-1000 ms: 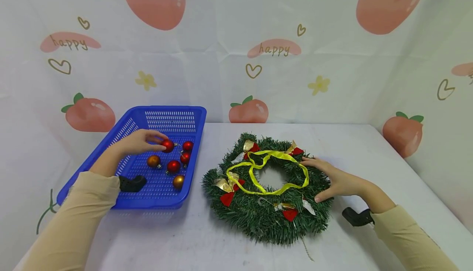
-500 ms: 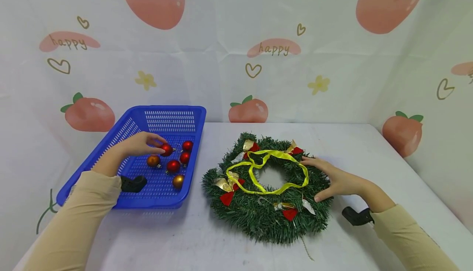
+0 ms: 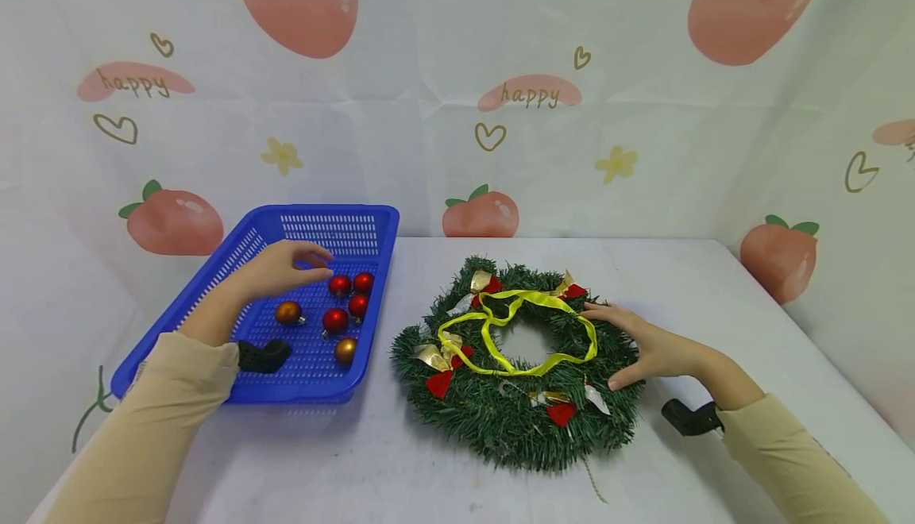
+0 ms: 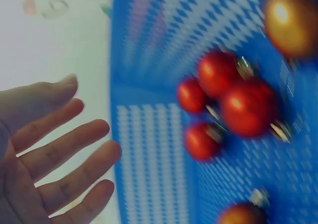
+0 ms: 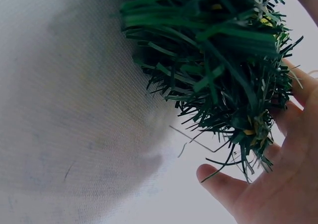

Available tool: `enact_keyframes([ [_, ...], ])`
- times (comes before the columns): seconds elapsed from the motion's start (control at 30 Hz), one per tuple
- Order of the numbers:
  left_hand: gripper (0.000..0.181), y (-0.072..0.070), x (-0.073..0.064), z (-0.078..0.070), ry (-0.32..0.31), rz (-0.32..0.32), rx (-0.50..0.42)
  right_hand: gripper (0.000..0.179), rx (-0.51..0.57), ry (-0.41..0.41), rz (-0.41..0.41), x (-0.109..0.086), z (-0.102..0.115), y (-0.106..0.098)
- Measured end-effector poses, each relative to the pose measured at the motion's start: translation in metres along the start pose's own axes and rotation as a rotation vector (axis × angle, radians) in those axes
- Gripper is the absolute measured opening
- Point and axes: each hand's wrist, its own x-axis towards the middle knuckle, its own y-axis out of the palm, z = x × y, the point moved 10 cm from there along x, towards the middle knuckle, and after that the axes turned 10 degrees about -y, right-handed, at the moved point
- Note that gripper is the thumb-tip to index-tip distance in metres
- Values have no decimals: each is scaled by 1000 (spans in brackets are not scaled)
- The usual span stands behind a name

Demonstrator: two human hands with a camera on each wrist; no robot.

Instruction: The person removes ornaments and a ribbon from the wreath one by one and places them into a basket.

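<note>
My left hand (image 3: 279, 268) is over the blue basket (image 3: 391, 270), fingers and thumb spread and nothing between them. Just right of its fingertips lies a red bauble (image 3: 339, 285), beside several other shiny red baubles (image 4: 248, 109). An orange-brown bauble (image 3: 289, 313) sits below the hand, and a golden bauble (image 3: 346, 351) lies near the basket's front right corner. My right hand (image 3: 661, 353) rests on the right side of the green Christmas wreath (image 3: 500, 421), fingers extended on top and thumb apart at its front edge. Sprigs partly hide its fingers in the right wrist view.
A yellow ribbon (image 3: 532, 371) lies looped over the wreath, among gold and red bows (image 3: 439, 383). A thin stem (image 3: 595, 483) sticks out at its front onto the white table (image 3: 679, 278). A patterned cloth (image 3: 422, 111) hangs behind.
My left hand has let go of a red bauble, which now lies among the others in the basket, and has lifted slightly. The orange-brown bauble has shifted left. My right hand has not moved.
</note>
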Motion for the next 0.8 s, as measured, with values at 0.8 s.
enact_keyframes([
  [0.8,29,57,-29,-158,308,82,-152,91,-5,7,0,0,-2,0],
])
